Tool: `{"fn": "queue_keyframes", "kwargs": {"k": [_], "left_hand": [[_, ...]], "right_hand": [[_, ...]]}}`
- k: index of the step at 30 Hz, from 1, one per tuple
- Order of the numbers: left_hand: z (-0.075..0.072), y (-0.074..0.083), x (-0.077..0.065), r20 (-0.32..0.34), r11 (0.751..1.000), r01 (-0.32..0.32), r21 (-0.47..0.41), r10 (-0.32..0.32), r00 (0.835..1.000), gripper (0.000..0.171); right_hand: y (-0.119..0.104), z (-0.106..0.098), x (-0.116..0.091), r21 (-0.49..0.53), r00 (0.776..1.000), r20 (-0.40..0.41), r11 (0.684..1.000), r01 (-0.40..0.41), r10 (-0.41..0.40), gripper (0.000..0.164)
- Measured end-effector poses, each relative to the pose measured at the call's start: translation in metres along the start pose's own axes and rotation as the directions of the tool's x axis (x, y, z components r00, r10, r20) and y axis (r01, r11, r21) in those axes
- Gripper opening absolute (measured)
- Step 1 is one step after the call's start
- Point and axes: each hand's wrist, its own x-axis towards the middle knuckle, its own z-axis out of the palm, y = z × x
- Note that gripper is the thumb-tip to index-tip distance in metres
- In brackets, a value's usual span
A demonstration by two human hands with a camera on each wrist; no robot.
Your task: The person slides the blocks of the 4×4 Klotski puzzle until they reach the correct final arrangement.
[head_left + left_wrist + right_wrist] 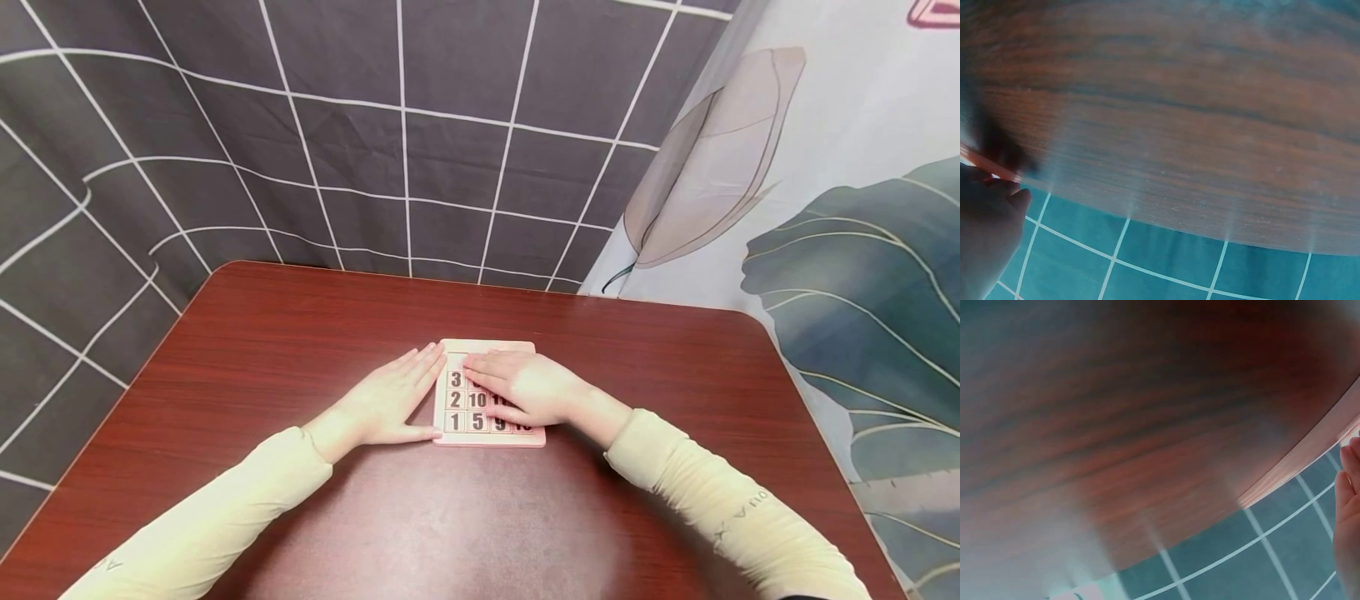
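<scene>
A pale number slide puzzle (489, 346) lies flat on the table, its square tiles (477, 401) printed with dark numerals such as 3, 2, 10, 1 and 5. The top left corner of its grid shows a blank slot. Against its left edge rests my left hand (384, 400), fingers straight, thumb at the lower left corner. My right hand (538, 387) lies across the tiles with extended fingers, hiding most of the upper and right ones. The right wrist view catches the puzzle's side (1310, 456) and part of that hand; the left wrist view shows a dark bit of the left hand (988, 228).
The reddish-brown wooden table (300, 325) has rounded far corners. Behind it hangs a dark grey curtain (450, 158) with a white grid, and a white leaf-patterned curtain (847, 108) covers the right side.
</scene>
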Motion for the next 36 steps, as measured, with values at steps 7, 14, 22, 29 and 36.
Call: {"fn": "queue_keyframes", "kwargs": {"k": [7,14,22,29,36], "left_hand": [[-0.001,0.001,0.0,0.009,1.0,0.002,0.004,-0.002,1.0,0.105],[-0.003,0.001,0.001,0.001,1.0,-0.001,0.003,0.001,1.0,0.105],[-0.003,0.001,0.0,-0.005,1.0,-0.007,-0.007,0.007,1.0,0.105],[-0.003,0.001,0.001,0.012,1.0,-0.003,-0.009,0.003,1.0,0.106],[0.0,-0.001,0.0,0.01,1.0,0.0,0.003,0.0,1.0,0.106]], "right_hand": [[-0.011,0.002,0.006,-0.009,0.999,0.01,0.999,0.043,-0.043,0.056],[-0.002,0.003,0.013,-0.013,0.999,0.038,1.0,0.008,-0.008,0.059],[0.008,0.002,0.02,-0.026,0.999,0.033,0.999,-0.03,0.031,0.058],[-0.004,-0.002,0.015,-0.027,0.999,0.018,0.999,0.037,-0.036,0.058],[-0.026,-0.004,0.004,-0.028,0.996,0.001,0.996,0.089,-0.089,0.059]]}}
